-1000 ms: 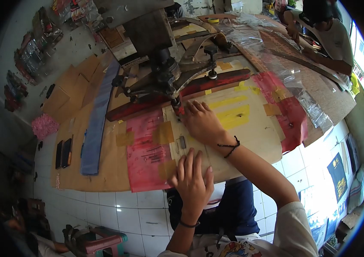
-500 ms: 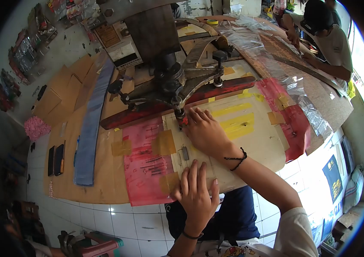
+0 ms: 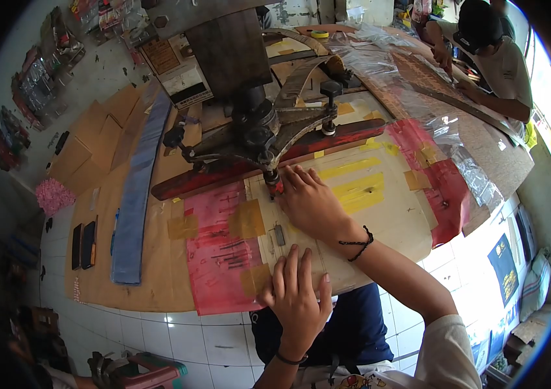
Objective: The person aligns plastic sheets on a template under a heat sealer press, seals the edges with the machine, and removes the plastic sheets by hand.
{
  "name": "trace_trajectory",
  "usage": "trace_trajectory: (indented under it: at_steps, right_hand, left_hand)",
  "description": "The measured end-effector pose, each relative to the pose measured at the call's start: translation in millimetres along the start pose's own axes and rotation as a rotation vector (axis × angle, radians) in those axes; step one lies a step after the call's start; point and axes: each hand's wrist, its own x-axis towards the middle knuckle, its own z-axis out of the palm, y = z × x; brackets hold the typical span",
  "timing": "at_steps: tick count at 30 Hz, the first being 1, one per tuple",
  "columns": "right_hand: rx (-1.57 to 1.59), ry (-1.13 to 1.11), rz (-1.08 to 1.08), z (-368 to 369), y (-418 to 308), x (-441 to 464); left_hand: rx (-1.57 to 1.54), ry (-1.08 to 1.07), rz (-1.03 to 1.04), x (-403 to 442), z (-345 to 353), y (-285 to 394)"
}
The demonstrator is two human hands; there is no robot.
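Here, the cream board lies on the brown surface, with both hands' grip released: right hand flat beside the dark metal spindle, left hand flat at the near edge.

A cluttered workshop
A metal machine is looming over a worktable, packets are hanging on the wall, and cardboard is lying nearby.

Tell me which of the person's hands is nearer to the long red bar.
Right. The right hand rests on the pale board, fingers pointing toward the long red bar; the left hand is farther off, at the board's near edge.
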Motion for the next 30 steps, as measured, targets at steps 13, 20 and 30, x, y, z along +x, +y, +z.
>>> trace_trajectory:
  at_steps: [13, 20, 30]
  right_hand:
    - [0.049, -0.022, -0.013, 2, 3, -1]
    - [0.216, -0.265, 0.004, -73, 16, -46]
    - [0.248, -0.109, -0.023, -82, 19, -75]
  left_hand:
    - [0.003, -0.004, 0.006, 0, -1, 0]
    - [-0.001, -0.01, 0.026, 0, -2, 0]
    - [-0.007, -0.032, 0.104, -10, 3, -15]
